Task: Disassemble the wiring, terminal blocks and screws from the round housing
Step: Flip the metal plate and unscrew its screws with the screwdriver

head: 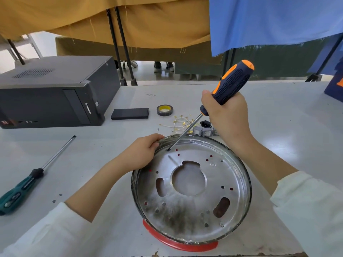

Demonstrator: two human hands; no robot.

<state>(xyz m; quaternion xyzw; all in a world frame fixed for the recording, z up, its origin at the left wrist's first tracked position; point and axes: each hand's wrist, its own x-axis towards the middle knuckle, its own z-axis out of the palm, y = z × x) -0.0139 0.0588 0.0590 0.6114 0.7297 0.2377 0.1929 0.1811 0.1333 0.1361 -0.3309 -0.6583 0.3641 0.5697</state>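
Note:
The round metal housing (235, 182) lies on the table in front of me, its shiny pan-like inside facing up, with a red rim showing at its near edge. My left hand (143, 153) grips its far-left rim. My right hand (226, 115) is closed around an orange and dark blue screwdriver (230, 84). The shaft slants down to the left and its tip rests on a small dark screw (167, 150) near the housing's far-left inner edge. Behind the housing lie loose white wires with brass terminals (181, 122) and grey and black switch parts (205, 129).
A green-handled screwdriver (27, 182) lies at the left of the table. A black computer case (55, 93) stands at the back left. A black flat box (130, 113) and a roll of tape (164, 110) lie behind the housing. Small screws (55, 199) lie loose near my left sleeve.

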